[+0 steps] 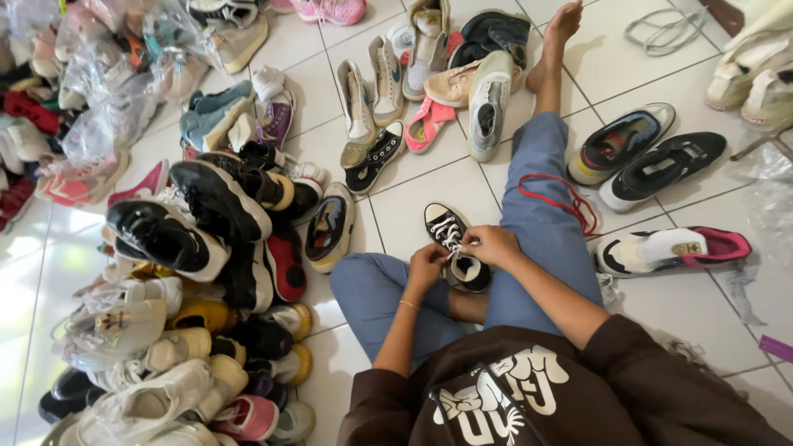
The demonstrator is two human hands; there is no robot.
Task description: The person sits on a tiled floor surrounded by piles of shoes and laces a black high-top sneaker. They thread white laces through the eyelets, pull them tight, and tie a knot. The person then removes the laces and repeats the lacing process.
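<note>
A small black high-top sneaker [450, 239] with a white toe cap and white laces rests on the tiled floor between my legs. My left hand [426, 269] grips its near side by the ankle. My right hand [491, 244] pinches the white lace [448, 237] near the top eyelets. I sit on the floor in blue jeans and a brown sweatshirt, right leg stretched out, left leg folded.
A big heap of mixed shoes [190, 272] fills the left side. More pairs lie ahead [429, 74] and to the right [652, 157], plus a white, black and pink sneaker [673, 248]. A red lace [562, 198] lies across my right leg.
</note>
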